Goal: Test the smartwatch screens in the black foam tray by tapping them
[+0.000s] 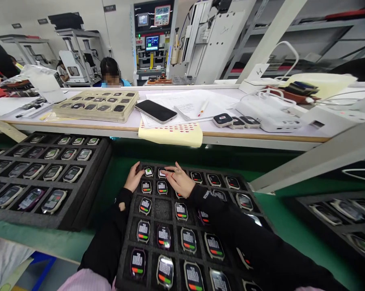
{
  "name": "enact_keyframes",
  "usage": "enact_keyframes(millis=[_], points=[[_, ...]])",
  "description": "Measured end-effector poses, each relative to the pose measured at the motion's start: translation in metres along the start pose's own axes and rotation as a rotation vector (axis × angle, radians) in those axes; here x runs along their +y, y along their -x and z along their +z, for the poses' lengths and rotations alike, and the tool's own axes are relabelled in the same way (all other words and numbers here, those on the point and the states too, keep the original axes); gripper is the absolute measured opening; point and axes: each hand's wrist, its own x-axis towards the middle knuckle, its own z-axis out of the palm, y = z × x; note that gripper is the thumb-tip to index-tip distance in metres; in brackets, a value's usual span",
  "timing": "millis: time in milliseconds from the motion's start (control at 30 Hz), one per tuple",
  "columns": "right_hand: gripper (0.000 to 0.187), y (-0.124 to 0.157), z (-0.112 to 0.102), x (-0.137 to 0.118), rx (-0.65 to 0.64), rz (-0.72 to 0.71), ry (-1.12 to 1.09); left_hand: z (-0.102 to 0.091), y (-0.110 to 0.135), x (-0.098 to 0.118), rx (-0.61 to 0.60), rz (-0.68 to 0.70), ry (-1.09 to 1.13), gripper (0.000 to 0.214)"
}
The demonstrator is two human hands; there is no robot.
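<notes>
A black foam tray (pixel 162 210) lies in front of me with several lit smartwatch bodies in its pockets. My left hand (pixel 133 179) rests at the tray's far left corner, fingers curled at the edge beside a watch with a white screen (pixel 148 171). My right hand (pixel 179 180) lies over the far rows, its index finger stretched out and touching a watch (pixel 162 173) in the top row. One pocket in the tray's middle is empty. Both arms wear black sleeves.
A second black tray of watches (pixel 33 182) sits to the left, another (pixel 340 210) at the right. On the white bench behind lie a beige tray (pixel 97 106), a phone (pixel 155 111), papers, a yellow sheet (pixel 172 133) and white boxes. A person sits beyond it.
</notes>
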Motion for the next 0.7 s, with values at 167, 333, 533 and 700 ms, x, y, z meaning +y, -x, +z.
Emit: enact_keyframes(millis=[167,333,533,700], points=[[0.046,-0.005,0.006,-0.003,-0.015,-0.013,0.026,0.002,0.001,0.0,-0.006,0.006,-0.028,0.055],[0.048,-0.001,-0.004,-0.007,0.016,-0.003,0.034,0.002,0.001,-0.001,-0.011,0.01,-0.062,0.057],[0.047,0.016,-0.039,-0.008,0.081,0.016,0.039,0.001,0.002,-0.001,-0.008,0.023,-0.115,0.06],[0.045,0.047,-0.082,-0.005,0.153,0.053,0.055,0.003,0.003,0.001,0.02,0.032,-0.145,0.061]])
